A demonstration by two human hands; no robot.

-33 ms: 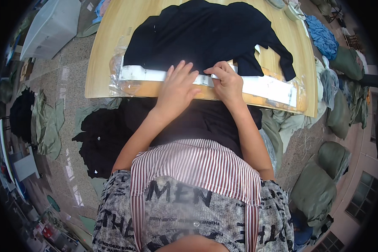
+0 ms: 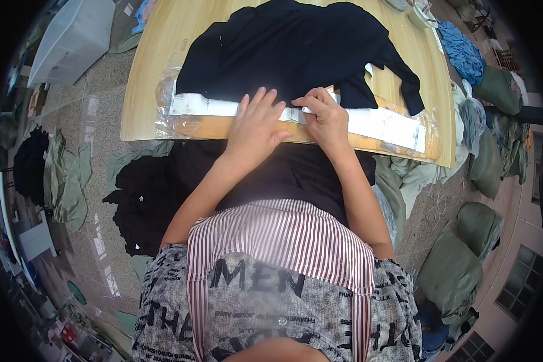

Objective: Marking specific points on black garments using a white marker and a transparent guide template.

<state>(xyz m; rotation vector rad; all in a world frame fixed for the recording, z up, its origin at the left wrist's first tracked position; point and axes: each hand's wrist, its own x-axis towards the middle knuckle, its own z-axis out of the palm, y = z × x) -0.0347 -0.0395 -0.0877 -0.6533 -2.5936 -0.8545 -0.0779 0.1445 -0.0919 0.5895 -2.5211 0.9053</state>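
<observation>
A black knit garment [image 2: 289,51] is spread on a wooden tabletop [image 2: 148,78], one sleeve reaching down at the right. Its near edge overlaps a white paper strip [image 2: 205,107] taped along the table's front. My left hand [image 2: 256,123] lies flat with fingers stretched, its fingertips on the garment's near edge and its palm over the strip. Just to the right, my right hand [image 2: 327,117] is closed in a pinch at that same edge. A small white thing [image 2: 306,110] shows at its fingertips, too little visible to name.
Clear tape and yellowish board [image 2: 193,128] run along the table's front rim. Black cloth [image 2: 145,193] lies in a heap below the table on the left. A translucent bin [image 2: 72,42] stands far left. Green bundles [image 2: 452,271] and blue cloth [image 2: 461,51] lie along the right.
</observation>
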